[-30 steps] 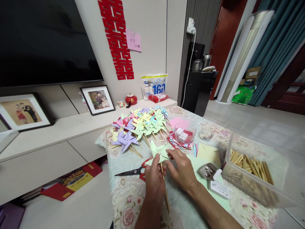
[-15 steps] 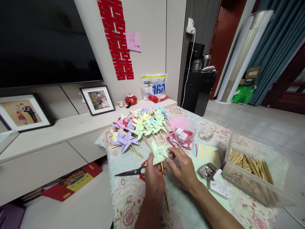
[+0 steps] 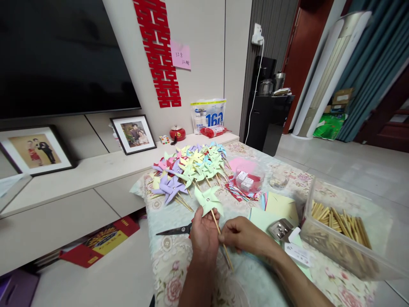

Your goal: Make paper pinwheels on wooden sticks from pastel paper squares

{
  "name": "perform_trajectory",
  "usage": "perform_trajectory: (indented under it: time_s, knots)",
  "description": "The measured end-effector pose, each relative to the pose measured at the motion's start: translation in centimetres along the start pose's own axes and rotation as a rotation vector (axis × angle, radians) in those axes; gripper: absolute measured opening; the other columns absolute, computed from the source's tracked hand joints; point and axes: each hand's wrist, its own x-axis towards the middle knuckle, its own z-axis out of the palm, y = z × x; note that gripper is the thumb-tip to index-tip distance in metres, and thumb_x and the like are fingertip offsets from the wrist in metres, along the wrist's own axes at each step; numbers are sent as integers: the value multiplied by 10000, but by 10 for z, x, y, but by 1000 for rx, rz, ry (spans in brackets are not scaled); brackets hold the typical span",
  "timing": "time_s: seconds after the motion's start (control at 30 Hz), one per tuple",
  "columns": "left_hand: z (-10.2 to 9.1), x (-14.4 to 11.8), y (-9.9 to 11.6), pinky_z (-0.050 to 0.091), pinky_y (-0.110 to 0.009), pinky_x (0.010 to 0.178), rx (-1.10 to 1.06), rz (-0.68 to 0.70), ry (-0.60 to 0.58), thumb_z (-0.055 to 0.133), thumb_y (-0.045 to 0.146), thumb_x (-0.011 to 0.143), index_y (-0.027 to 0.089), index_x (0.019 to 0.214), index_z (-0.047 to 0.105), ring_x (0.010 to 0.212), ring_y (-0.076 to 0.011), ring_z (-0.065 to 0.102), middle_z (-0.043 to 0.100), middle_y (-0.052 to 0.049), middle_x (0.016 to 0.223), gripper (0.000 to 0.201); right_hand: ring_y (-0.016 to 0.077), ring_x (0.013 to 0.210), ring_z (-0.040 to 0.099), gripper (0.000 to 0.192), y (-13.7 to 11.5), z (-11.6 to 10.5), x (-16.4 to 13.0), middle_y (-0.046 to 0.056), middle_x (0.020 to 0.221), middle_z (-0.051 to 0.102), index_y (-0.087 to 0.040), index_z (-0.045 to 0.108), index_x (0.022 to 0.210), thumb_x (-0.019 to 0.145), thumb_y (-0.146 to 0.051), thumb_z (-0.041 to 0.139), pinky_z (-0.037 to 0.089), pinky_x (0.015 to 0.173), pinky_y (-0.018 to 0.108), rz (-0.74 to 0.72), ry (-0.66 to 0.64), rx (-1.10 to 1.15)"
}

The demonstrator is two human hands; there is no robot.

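Observation:
A pale green paper pinwheel (image 3: 207, 199) on a thin wooden stick is in front of me, its head tilted up and away. My right hand (image 3: 243, 234) pinches the stick about halfway down with thumb and fingers. Just below the pinwheel's head, my left hand (image 3: 204, 230) is palm up with its fingers loosely apart; the stick crosses its fingertips. Scissors (image 3: 175, 230) with dark blades lie left of my left hand, their handles mostly hidden by it. Beyond my hands, a pile of finished-looking pinwheels (image 3: 198, 164) in several colours covers the far part of the table.
At right stand a clear plastic box (image 3: 338, 238) of wooden sticks, a small metal box (image 3: 281, 228) and a white carton (image 3: 297, 254). Pale paper sheets (image 3: 281, 207), a clear container (image 3: 247, 181) and paper strips (image 3: 238, 192) lie behind my right hand on the floral tablecloth (image 3: 174, 281).
My right hand has moved down from the pinwheel's paper blades to its stick. The pinwheel's head has shifted slightly left and turned, and my left hand has loosened its grip.

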Motion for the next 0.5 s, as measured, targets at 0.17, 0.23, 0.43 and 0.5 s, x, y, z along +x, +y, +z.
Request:
perform_trajectory:
  time_s: [0.17, 0.23, 0.43, 0.5]
  knots:
    - [2, -1, 1, 490, -225, 553, 23, -27, -34, 525, 169, 884, 120, 862, 614, 574, -118, 604, 628, -31, 702, 104, 93, 466, 572, 336, 2, 3, 2, -30, 564, 618, -159, 600, 652, 698, -451, 761, 377, 454, 189, 33, -192, 210]
    - [2, -3, 0, 505, -236, 586, 63, -6, -70, 543, 211, 883, 126, 949, 617, 628, -127, 624, 642, -44, 781, 131, 96, 471, 593, 371, 2, 3, 2, -18, 582, 646, -156, 610, 666, 681, -488, 775, 403, 459, 191, 45, -177, 244]
    - [-7, -1, -7, 517, -250, 657, 522, 453, -74, 711, 330, 801, 268, 1340, 433, 810, -126, 631, 550, -80, 1222, 609, 111, 471, 620, 460, 3, -3, 3, -22, 575, 653, -165, 577, 682, 633, -567, 795, 432, 456, 201, 60, -89, 294]
    - [-10, 3, -9, 519, -254, 671, 709, 659, -102, 762, 274, 731, 243, 1263, 477, 832, -123, 613, 482, -107, 1319, 604, 112, 468, 618, 461, 3, -4, 4, -26, 556, 644, -167, 570, 676, 637, -569, 792, 430, 453, 202, 63, -90, 283]
